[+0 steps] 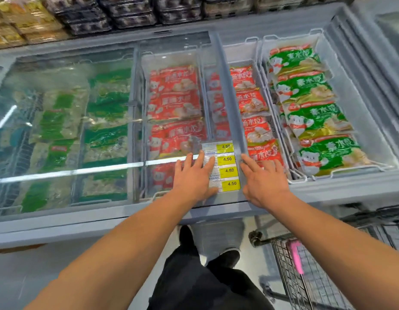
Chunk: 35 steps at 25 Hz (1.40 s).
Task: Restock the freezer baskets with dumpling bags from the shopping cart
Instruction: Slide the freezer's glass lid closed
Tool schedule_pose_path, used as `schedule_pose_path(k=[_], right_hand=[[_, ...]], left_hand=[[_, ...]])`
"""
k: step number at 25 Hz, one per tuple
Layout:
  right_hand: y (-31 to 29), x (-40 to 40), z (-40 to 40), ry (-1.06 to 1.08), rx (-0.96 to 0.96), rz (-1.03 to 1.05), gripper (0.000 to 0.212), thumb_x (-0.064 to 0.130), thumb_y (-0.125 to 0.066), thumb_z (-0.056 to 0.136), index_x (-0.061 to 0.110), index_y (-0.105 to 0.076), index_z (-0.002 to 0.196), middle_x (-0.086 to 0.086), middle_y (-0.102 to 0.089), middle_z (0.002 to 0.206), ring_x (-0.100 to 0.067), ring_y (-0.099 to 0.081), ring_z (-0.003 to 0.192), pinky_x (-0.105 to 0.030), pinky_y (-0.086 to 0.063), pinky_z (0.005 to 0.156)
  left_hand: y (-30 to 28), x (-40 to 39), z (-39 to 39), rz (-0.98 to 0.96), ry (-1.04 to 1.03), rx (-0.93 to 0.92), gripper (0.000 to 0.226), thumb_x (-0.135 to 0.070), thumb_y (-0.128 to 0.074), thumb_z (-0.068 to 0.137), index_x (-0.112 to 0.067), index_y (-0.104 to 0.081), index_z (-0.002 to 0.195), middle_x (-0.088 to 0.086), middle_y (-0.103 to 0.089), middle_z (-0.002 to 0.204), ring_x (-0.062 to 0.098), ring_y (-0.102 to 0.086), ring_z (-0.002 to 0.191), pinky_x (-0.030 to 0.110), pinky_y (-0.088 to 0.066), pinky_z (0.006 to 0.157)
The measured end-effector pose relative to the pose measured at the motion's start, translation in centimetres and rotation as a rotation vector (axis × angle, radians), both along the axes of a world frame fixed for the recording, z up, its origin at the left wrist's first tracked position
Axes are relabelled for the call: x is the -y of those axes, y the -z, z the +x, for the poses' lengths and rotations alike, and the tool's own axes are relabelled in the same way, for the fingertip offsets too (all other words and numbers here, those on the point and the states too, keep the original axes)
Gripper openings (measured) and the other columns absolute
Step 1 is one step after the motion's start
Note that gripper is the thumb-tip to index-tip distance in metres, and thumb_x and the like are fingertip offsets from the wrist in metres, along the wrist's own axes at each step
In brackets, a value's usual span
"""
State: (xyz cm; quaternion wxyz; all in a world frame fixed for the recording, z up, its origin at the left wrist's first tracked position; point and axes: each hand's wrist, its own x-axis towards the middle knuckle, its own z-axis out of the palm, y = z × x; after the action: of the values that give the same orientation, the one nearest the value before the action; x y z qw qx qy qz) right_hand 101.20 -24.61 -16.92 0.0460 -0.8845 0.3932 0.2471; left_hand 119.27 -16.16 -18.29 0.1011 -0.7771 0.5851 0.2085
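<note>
The chest freezer stands in front of me with its sliding glass lid partly open. My left hand lies flat with straight fingers on the glass, beside the yellow price labels. My right hand rests open against the lid's grey edge frame, fingers over the nearest red dumpling bag. Red dumpling bags fill the middle wire basket. Green dumpling bags fill the right basket. More red bags lie under the glass. The shopping cart stands at lower right.
Under the closed glass on the left lie several green and pale bags. Shelves of packaged goods run behind the freezer. A second freezer adjoins at the right. My legs and black shoes are between freezer front and cart.
</note>
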Motion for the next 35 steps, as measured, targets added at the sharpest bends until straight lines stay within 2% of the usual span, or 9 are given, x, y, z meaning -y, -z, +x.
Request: schedule_pose_path(k=[6,11,18,25,35], right_hand=[[0.6,3.3,-6.1,0.262,-0.045,-0.022,0.071,0.05,-0.028,0.097,0.025,0.003,0.156,0.016,0.025,0.158,-0.033,0.0,0.149,-0.057,-0.003,0.118],[1.0,5.3,-8.9,0.466,-0.074,0.0,0.077,0.063,-0.021,0.095,0.024,0.008,0.155,0.018,0.033,0.154,-0.033,0.007,0.149,-0.058,-0.003,0.118],[1.3,7.5,-10.6,0.647,-0.045,-0.018,0.079,0.063,-0.023,0.095,0.021,0.005,0.156,0.015,0.034,0.155,-0.034,0.004,0.149,-0.058,-0.005,0.118],[1.5,9.7,-14.0,0.685,-0.021,0.001,0.085,0.067,-0.03,0.093,0.021,0.003,0.155,0.015,0.036,0.154,-0.034,0.009,0.149,-0.057,-0.003,0.119],[2.2,13.3,-19.2,0.737,0.089,-0.044,0.088,0.063,-0.041,0.093,0.022,0.004,0.156,0.016,0.03,0.157,-0.033,0.014,0.149,-0.057,0.001,0.119]], left_hand=[[0.3,5.6,-2.9,-0.025,0.395,0.047,0.091,-0.069,-0.051,0.083,-0.043,0.002,0.152,-0.006,0.01,0.163,0.036,0.009,0.149,0.061,0.0,0.117],[0.9,9.9,-5.3,-0.014,0.552,-0.001,0.091,-0.074,-0.044,0.083,-0.045,0.008,0.151,-0.007,0.019,0.162,0.037,0.019,0.147,0.062,0.003,0.115],[1.9,12.9,-8.6,-0.072,0.618,0.002,0.091,-0.081,-0.033,0.081,-0.046,0.018,0.148,-0.008,0.021,0.161,0.04,0.025,0.144,0.069,0.01,0.111],[2.4,15.6,-12.0,-0.091,0.636,0.002,0.089,-0.08,-0.033,0.082,-0.046,0.019,0.147,-0.007,0.023,0.161,0.041,0.027,0.143,0.071,0.006,0.108],[2.0,19.7,-17.8,-0.041,0.613,0.01,0.091,-0.08,-0.036,0.081,-0.048,0.018,0.147,-0.008,0.026,0.159,0.04,0.028,0.143,0.071,0.002,0.11]])
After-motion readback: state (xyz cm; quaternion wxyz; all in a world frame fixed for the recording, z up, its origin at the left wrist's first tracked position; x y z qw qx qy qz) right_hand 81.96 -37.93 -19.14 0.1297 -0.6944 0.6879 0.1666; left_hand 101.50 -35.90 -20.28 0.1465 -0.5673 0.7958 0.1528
